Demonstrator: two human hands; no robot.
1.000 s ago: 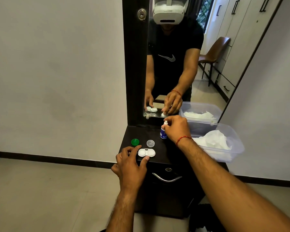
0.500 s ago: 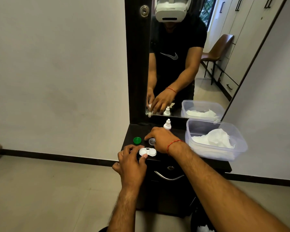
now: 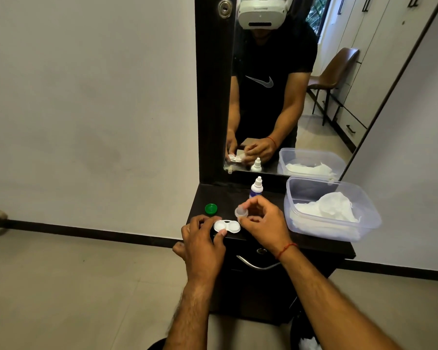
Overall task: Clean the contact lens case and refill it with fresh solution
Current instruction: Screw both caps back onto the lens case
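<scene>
Near the left edge of the cabinet top (image 3: 228, 198) the green cap (image 3: 211, 208) lies by itself, off the case. At the front edge your left hand (image 3: 202, 238) pinches the white lens case (image 3: 226, 226) between thumb and fingers, steadying it with both wells uncovered. Just above its right well your right hand (image 3: 263, 223) holds the clear cap (image 3: 240, 212) in its fingertips. Toward the back edge the solution bottle (image 3: 256, 189) stands upright, and the plastic tub (image 3: 286, 200) of tissues fills the right side. Whether the wells hold solution cannot be told; if they do, you are likely at capping, with both caps left to fit.
</scene>
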